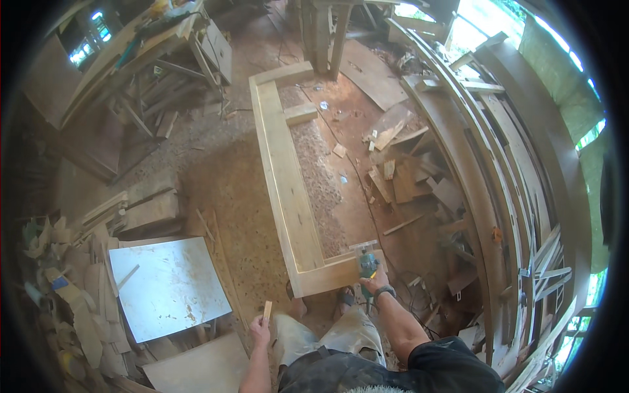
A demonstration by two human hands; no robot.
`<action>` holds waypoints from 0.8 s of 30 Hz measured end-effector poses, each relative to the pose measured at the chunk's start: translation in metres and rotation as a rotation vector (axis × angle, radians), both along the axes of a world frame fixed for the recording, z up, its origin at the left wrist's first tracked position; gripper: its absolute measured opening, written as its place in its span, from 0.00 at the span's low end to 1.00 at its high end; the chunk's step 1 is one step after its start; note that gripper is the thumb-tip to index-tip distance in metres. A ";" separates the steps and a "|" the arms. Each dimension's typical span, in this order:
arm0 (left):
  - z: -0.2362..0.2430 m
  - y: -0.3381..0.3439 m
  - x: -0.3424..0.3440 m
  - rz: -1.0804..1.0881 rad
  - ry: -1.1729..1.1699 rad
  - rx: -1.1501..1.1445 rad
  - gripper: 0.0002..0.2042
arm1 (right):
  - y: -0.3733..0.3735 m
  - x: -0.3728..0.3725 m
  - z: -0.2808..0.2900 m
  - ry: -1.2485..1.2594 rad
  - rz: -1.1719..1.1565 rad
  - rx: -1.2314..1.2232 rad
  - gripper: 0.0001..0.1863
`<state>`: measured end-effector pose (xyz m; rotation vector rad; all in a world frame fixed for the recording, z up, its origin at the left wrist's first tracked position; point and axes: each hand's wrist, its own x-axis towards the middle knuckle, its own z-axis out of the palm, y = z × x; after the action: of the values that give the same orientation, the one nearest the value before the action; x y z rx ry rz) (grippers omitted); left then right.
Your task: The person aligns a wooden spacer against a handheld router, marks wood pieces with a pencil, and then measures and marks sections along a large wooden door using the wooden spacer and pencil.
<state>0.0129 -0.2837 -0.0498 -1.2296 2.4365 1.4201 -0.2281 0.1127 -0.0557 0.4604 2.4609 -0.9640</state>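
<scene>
Power tool (368, 262) fills right hand (376, 281) (left (261, 332) holds wood (267, 310)).

Head view, as I log it remotely: one pale wooden frame (291, 187), its long rail (278, 131) bearing three crosspieces (301, 114) on the right side. One teal handheld power tool (367, 262), in the right hand (377, 281), at the frame's near right corner. One short wood strip (267, 310), upright in the left hand (260, 332), apart from the frame. One white panel (173, 281), thin offcut (128, 276) near its left edge.
</scene>
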 end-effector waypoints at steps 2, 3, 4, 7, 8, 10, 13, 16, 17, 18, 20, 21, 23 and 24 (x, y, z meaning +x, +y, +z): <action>0.003 -0.007 0.017 0.050 -0.026 -0.066 0.11 | 0.011 -0.003 0.005 -0.075 -0.016 -0.103 0.49; 0.000 -0.018 0.027 0.090 -0.039 -0.127 0.11 | 0.007 -0.006 0.009 -0.109 -0.015 -0.166 0.47; 0.001 -0.025 0.031 0.127 -0.060 -0.179 0.12 | 0.006 -0.004 0.015 -0.105 -0.025 -0.158 0.45; 0.008 -0.040 0.040 0.149 -0.129 -0.123 0.11 | -0.001 0.021 0.031 -0.020 -0.049 -0.158 0.41; 0.008 -0.048 0.038 0.143 -0.135 -0.118 0.11 | 0.000 0.035 0.024 -0.016 -0.086 -0.268 0.40; 0.007 -0.054 0.027 0.045 -0.109 -0.225 0.10 | 0.009 0.043 0.022 0.053 -0.080 -0.250 0.43; 0.011 -0.107 0.011 0.015 -0.035 -0.177 0.12 | -0.036 0.073 0.034 0.189 -0.065 -0.412 0.45; 0.009 -0.142 -0.011 -0.026 0.032 -0.106 0.11 | -0.070 0.062 0.049 0.188 -0.067 -0.340 0.39; 0.011 -0.143 -0.020 -0.058 0.017 -0.097 0.13 | -0.072 0.058 0.050 0.224 -0.059 -0.312 0.39; 0.015 -0.157 -0.016 -0.062 -0.022 -0.093 0.13 | -0.098 0.057 0.061 0.131 -0.102 -0.323 0.39; 0.013 -0.176 -0.009 -0.075 -0.062 -0.071 0.14 | -0.129 0.038 0.066 0.099 -0.128 -0.309 0.39; 0.009 -0.183 -0.003 -0.069 0.006 -0.093 0.14 | -0.135 0.030 0.056 0.140 -0.109 -0.291 0.39; 0.009 -0.206 0.014 -0.069 0.060 -0.129 0.14 | -0.172 0.014 0.046 0.122 -0.131 -0.348 0.40; 0.010 -0.210 0.024 -0.050 -0.003 -0.098 0.14 | -0.181 0.005 0.040 0.117 -0.123 -0.293 0.40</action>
<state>0.0369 -0.4937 -0.0395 -1.1784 2.5435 1.3001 -0.2229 -0.0684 -0.0161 0.4701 2.3585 -1.4131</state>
